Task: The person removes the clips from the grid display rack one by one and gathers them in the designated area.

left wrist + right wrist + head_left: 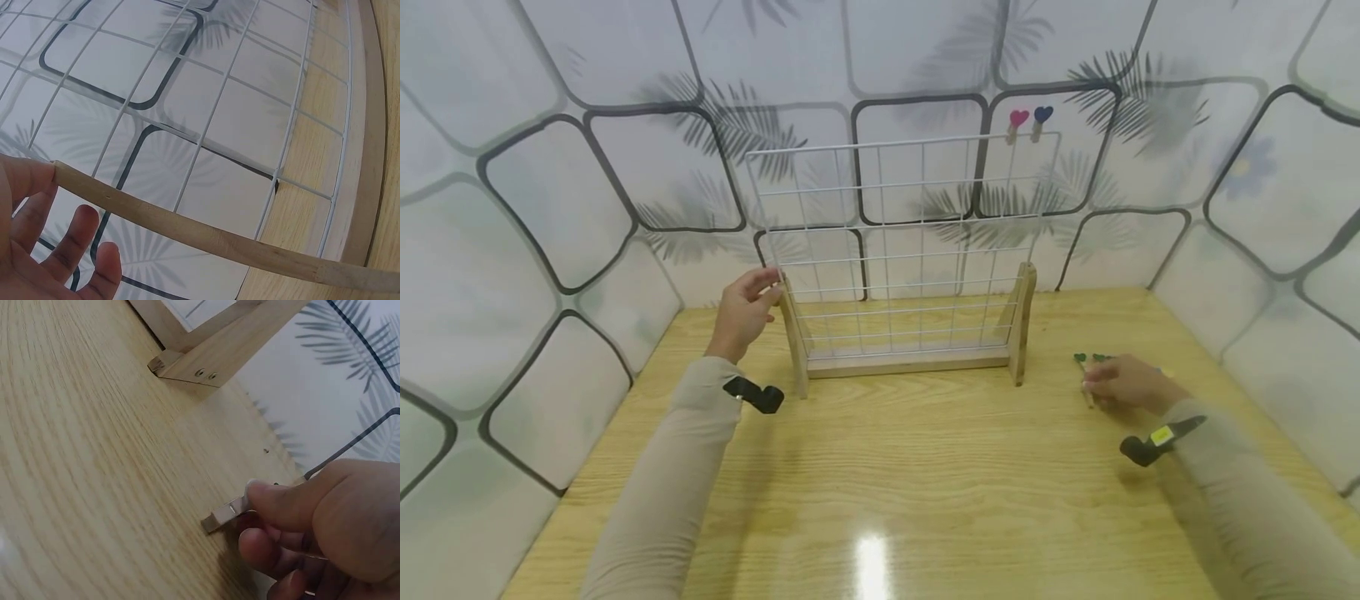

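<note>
A white wire grid rack (901, 250) stands upright on a wooden base. At the top of its left wooden post (187, 230), my left hand (745, 312) holds on with thumb and forefinger, the other fingers spread loosely. Low over the table at the right, my right hand (1127, 383) pinches a small wooden clothespin (226, 514) between thumb and fingers. Green heart tops (1080, 357) show beside those fingers, with the hand covering part of what lies there. A pink heart clothespin (1018, 121) and a blue heart clothespin (1042, 117) are clipped on the grid's top wire near its right corner.
The wood-grain table (880, 450) runs under everything. Patterned wall covering (917, 58) encloses the back and both sides, close behind the rack. The right wooden post (1022, 325) stands between the grid and my right hand.
</note>
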A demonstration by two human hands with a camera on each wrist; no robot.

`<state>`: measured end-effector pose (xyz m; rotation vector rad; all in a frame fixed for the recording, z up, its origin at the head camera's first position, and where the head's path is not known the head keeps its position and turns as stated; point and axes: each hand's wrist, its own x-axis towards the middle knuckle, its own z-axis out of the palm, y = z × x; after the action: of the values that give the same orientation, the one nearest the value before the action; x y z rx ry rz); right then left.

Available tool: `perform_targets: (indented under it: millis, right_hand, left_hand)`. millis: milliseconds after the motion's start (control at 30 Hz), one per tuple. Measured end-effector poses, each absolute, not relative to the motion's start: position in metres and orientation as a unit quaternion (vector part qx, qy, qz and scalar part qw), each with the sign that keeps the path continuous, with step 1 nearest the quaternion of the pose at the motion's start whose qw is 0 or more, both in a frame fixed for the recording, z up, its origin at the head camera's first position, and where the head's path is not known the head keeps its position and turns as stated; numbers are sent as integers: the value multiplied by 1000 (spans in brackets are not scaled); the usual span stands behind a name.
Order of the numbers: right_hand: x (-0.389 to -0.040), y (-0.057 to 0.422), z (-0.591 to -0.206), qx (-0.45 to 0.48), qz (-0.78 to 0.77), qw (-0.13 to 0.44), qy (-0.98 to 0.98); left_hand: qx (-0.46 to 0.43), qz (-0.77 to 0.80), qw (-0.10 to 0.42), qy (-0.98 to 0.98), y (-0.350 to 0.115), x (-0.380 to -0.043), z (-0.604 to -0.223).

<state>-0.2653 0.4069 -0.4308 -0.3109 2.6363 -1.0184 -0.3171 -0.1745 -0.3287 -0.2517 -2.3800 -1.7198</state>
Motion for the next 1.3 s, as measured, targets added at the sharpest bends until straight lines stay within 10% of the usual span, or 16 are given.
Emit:
perform_targets:
  millis: [467, 1300]
  right_hand:
    - [-270, 409, -404, -95, -373, 135, 913]
    - [-291, 336, -195, -130, -556, -30, 820]
  left_hand:
    - [-87, -579, 101, -805, -174, -318, -329]
    - [-91, -560, 109, -816, -173, -313, -328]
